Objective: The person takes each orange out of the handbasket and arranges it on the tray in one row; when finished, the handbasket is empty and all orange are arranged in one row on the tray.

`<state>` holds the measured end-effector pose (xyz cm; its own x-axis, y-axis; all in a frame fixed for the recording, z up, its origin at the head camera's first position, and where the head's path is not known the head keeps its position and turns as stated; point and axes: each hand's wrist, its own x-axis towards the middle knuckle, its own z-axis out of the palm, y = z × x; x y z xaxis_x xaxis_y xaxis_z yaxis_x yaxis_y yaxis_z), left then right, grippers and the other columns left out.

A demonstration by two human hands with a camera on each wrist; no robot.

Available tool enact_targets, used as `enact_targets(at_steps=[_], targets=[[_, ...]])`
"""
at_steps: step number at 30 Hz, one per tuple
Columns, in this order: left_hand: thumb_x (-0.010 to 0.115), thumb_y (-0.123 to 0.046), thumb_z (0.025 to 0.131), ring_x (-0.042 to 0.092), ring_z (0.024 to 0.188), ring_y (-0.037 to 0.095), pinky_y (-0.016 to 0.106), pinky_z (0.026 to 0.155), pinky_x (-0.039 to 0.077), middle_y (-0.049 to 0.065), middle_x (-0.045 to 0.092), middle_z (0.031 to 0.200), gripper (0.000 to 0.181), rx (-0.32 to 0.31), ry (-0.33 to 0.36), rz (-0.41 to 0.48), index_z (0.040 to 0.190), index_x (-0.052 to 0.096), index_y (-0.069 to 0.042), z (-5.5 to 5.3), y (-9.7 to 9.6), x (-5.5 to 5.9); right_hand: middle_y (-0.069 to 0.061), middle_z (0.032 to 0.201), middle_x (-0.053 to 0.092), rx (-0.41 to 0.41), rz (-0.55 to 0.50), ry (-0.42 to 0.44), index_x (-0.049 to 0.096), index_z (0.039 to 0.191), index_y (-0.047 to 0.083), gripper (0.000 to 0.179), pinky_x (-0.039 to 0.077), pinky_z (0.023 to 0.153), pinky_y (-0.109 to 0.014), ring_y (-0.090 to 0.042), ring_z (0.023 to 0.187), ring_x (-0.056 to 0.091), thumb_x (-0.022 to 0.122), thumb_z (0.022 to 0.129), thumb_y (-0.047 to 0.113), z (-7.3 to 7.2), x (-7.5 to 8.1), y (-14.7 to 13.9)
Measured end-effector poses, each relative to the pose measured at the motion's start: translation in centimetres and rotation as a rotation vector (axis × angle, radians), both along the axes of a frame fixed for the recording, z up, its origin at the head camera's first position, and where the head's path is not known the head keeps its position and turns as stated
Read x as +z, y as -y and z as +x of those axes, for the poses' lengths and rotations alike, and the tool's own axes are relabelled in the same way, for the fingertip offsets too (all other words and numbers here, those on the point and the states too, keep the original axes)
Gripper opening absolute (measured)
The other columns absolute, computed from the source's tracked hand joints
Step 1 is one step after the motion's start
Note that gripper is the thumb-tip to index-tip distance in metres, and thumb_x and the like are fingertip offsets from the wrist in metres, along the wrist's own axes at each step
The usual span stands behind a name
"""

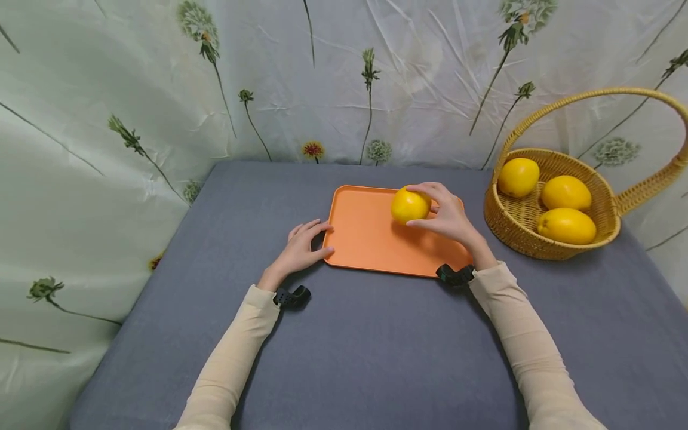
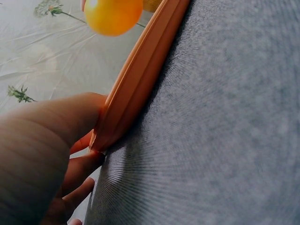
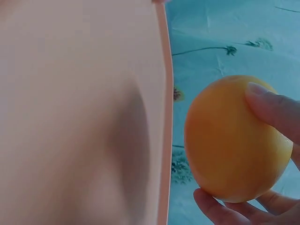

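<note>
An orange tray lies flat on the table. Above its right half, my right hand grips a yellow lemon between thumb and fingers. In the right wrist view the lemon appears beside the tray's rim, thumb on one side and fingertips on the other. At the tray's left edge my left hand holds the rim, with thumb and index finger spread along it. The left wrist view shows the thumb against the tray's side and other fingers partly hidden beyond its corner.
To the right stands a wicker basket with a tall arched handle; 3 yellow lemons lie inside it. A grey cloth covers the table. Behind hangs a flower-printed curtain.
</note>
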<state>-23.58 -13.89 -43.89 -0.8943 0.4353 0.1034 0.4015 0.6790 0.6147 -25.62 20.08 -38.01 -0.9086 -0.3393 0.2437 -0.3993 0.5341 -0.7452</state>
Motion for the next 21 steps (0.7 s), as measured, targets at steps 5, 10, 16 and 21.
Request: enact_targets(at_steps=[5, 10, 16, 21], targets=[[0.067, -0.03, 0.085, 0.03, 0.141, 0.031, 0.055, 0.113, 0.01, 0.013, 0.049, 0.142, 0.051, 0.007, 0.001, 0.015, 0.131, 0.053, -0.01, 0.0, 0.0, -0.1, -0.016, 0.135, 0.042, 0.062, 0.058, -0.002, 0.053, 0.132, 0.017, 0.065, 0.047, 0.091, -0.058, -0.033, 0.122, 0.042, 0.08, 0.073, 0.018, -0.4, 0.2, 1.0], [0.067, -0.031, 0.085, 0.03, 0.141, 0.031, 0.056, 0.113, 0.011, 0.013, 0.048, 0.142, 0.052, 0.002, -0.013, 0.006, 0.131, 0.053, -0.01, -0.2, 0.0, 0.0, -0.015, 0.13, 0.045, 0.11, 0.097, -0.018, 0.054, 0.13, 0.017, 0.064, 0.049, 0.088, -0.054, -0.031, 0.118, 0.045, 0.081, 0.072, 0.017, -1.1, 0.3, 2.4], [0.067, -0.031, 0.086, 0.03, 0.141, 0.031, 0.055, 0.113, 0.011, 0.013, 0.048, 0.142, 0.052, 0.003, -0.005, 0.006, 0.131, 0.053, -0.011, 0.0, 0.0, 0.0, -0.014, 0.128, 0.046, 0.145, 0.109, 0.003, 0.056, 0.128, 0.018, 0.063, 0.048, 0.089, -0.049, -0.029, 0.115, 0.046, 0.082, 0.07, 0.017, -1.7, 0.0, 3.8], [0.066, -0.031, 0.086, 0.03, 0.141, 0.031, 0.055, 0.113, 0.01, 0.013, 0.049, 0.141, 0.051, 0.001, -0.001, 0.008, 0.131, 0.053, -0.01, 0.0, 0.0, 0.0, -0.014, 0.129, 0.045, 0.157, 0.111, 0.03, 0.056, 0.128, 0.018, 0.063, 0.048, 0.091, -0.048, -0.03, 0.115, 0.047, 0.081, 0.07, 0.017, -1.9, -0.2, 4.7]])
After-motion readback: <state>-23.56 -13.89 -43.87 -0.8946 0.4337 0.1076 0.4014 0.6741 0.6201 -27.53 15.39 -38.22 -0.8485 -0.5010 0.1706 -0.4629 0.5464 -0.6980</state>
